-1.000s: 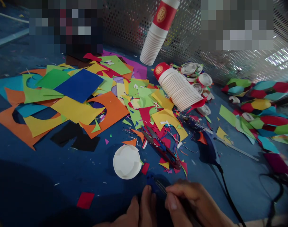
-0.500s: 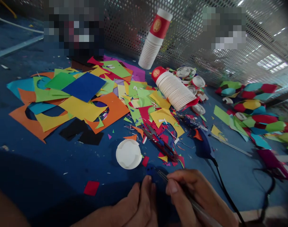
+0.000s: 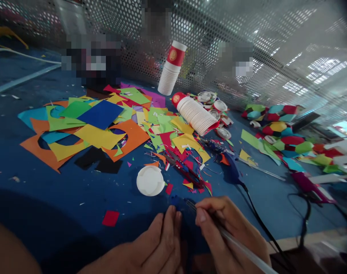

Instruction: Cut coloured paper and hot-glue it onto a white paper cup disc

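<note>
Low in the head view, my left hand [image 3: 159, 243] has its fingers pressed together, fingertips at a small dark blue piece [image 3: 175, 199] on the blue table. My right hand [image 3: 227, 232] pinches a slim pen-like tool [image 3: 237, 246] with a clear barrel. Its dark tip points left, slightly apart from the blue piece; the exact kind is unclear. Just beyond my fingers lies a round white disc [image 3: 150, 180], perhaps a lid, beside a small red paper scrap [image 3: 169, 188]. A red paper square [image 3: 110, 218] lies left of my left hand.
Colored paper sheets [image 3: 101, 114] and cut scraps spread across the left and middle. Dark-handled snips [image 3: 187, 169] lie among scraps. A blue corded glue gun [image 3: 233, 167] is at right. Stacked paper cups [image 3: 169, 78] stand behind more cups [image 3: 196, 116] on their side. Multicolored paper pieces [image 3: 292, 144] lie farther right.
The view has shifted, so the cups and papers sit lower and the right-hand items farther left. The tool's tip has drawn slightly away from the blue piece; both hands keep their grip.
</note>
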`<state>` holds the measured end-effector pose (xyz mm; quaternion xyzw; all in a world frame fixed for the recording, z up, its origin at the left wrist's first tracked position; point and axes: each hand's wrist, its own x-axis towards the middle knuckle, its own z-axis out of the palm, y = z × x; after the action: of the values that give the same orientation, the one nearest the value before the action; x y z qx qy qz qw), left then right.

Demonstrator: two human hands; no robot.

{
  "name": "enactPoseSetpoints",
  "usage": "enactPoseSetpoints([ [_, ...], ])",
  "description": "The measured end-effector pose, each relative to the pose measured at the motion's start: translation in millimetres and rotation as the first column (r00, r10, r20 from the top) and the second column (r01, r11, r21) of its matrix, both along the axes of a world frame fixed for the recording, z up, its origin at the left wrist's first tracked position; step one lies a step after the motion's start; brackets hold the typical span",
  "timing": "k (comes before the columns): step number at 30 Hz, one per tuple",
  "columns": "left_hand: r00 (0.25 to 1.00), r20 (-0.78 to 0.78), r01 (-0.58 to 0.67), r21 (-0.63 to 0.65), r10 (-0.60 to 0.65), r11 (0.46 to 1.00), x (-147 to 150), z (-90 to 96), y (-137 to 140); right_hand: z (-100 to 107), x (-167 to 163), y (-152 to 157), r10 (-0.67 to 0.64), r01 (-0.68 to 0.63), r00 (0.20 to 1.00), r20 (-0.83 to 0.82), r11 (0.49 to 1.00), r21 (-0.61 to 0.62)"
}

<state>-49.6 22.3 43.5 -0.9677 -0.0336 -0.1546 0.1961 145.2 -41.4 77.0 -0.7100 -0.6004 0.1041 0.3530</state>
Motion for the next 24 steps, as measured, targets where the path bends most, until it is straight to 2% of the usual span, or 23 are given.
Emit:
enactPoseSetpoints([
  [4, 1.0, -0.019, -0.001, 0.046, 0.002, 0.999, -0.5, 2.8, -0.1, 0.7, 2.5, -2.4, 0.009, -0.009, 1.0, 0.024, 1.0, 0.009],
  [9, 0.998, 0.067, -0.011, -0.027, 0.013, 1.0, -1.9, 0.0, -3.3, -0.1, 1.4, -3.3, 0.021, -0.022, 0.999, 0.047, 1.0, 0.019],
  [14, 0.993, 0.114, 0.017, -0.085, -0.008, 0.996, -2.6, -1.4, -4.0, -3.7, -3.0, -3.5, -0.062, 0.064, 0.998, -0.018, 0.994, 0.092],
  [24, 0.988, 0.15, 0.033, -0.064, -0.023, 0.997, -0.2, -1.6, -6.3, -3.3, 6.9, -4.4, 0.009, -0.013, 0.999, 0.046, 0.997, 0.079],
])
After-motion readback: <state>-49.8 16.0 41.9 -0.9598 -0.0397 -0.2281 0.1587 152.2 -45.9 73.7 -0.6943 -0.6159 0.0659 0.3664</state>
